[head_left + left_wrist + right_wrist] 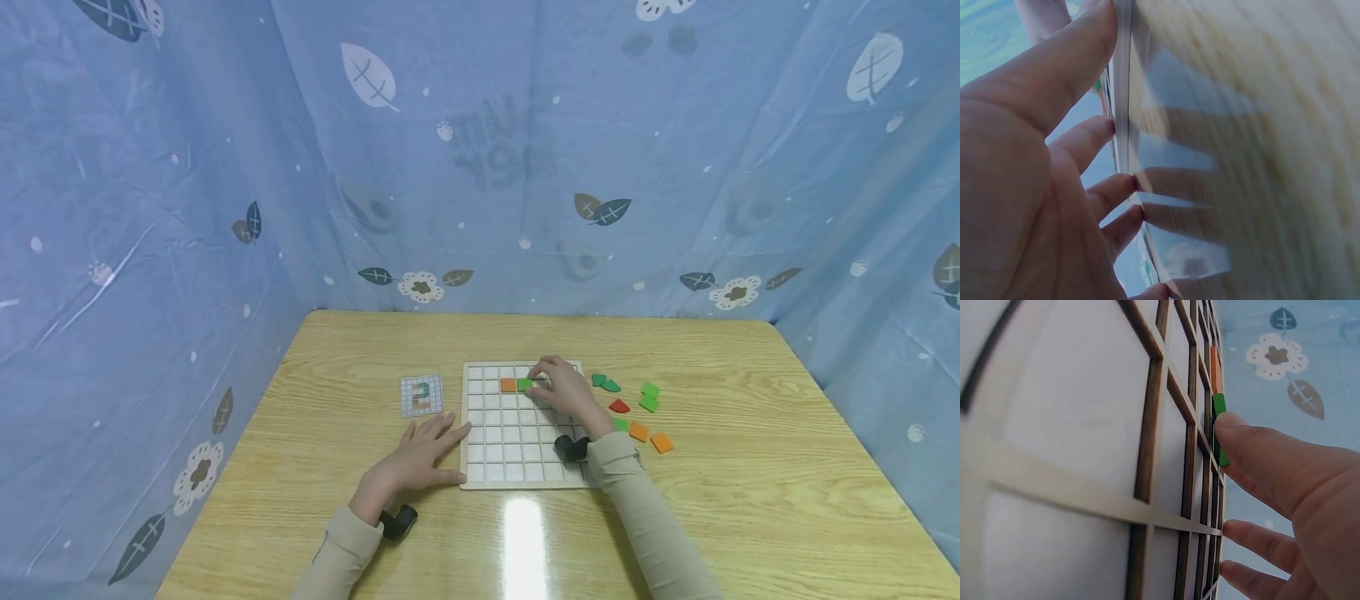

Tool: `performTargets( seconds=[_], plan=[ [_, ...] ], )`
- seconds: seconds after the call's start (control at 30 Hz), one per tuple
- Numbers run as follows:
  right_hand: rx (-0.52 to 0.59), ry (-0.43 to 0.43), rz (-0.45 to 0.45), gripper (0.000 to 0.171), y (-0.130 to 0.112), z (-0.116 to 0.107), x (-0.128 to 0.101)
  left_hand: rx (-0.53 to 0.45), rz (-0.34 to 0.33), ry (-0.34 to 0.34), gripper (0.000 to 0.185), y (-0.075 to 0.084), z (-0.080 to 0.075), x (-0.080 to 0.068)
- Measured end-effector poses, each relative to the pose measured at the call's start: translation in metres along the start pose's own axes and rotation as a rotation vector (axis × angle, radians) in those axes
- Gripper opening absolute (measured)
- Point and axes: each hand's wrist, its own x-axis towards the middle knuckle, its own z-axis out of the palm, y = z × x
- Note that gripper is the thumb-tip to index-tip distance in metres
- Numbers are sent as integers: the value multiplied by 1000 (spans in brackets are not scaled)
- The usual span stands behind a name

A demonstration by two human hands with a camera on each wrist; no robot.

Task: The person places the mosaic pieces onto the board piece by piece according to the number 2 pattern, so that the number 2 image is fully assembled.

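Observation:
A white board with a grid of square cells [495, 442] lies on the table. An orange square tile [508, 385] sits in its upper rows, a green square tile [524, 384] right beside it. My right hand [564, 390] pinches that green tile between thumb and index finger, its other fingers stretched out over the board. In the right wrist view the thumb [1260, 440] lies against the green tile's edge. My left hand [416, 457] is spread at the board's left edge, thumb and index finger reaching the rim. A pattern card [422, 396] with a small coloured figure lies beyond that hand.
Right of the board lie dark green curved pieces [611, 386], a red piece [619, 406], light green squares [649, 403] and orange squares [662, 442]. A patterned blue curtain [480, 250] rises behind the wooden table [360, 342] and along its sides.

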Motion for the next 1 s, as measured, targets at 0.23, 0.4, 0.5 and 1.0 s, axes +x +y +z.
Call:
performTargets(
  seconds=[0.23, 0.4, 0.5, 1.0],
  plan=[
    [1, -4, -2, 28, 1, 0, 0, 0, 2, 3, 77, -2, 1, 0],
    [0, -14, -14, 30, 2, -1, -1, -4, 2, -1, 77, -2, 1, 1],
    [17, -22, -18, 31, 2, -2, -2, -6, 2, -1, 76, -2, 1, 1],
    [99, -30, -11, 32, 4, -16, -15, -7, 3, 5, 77, -3, 2, 1]
  ],
)
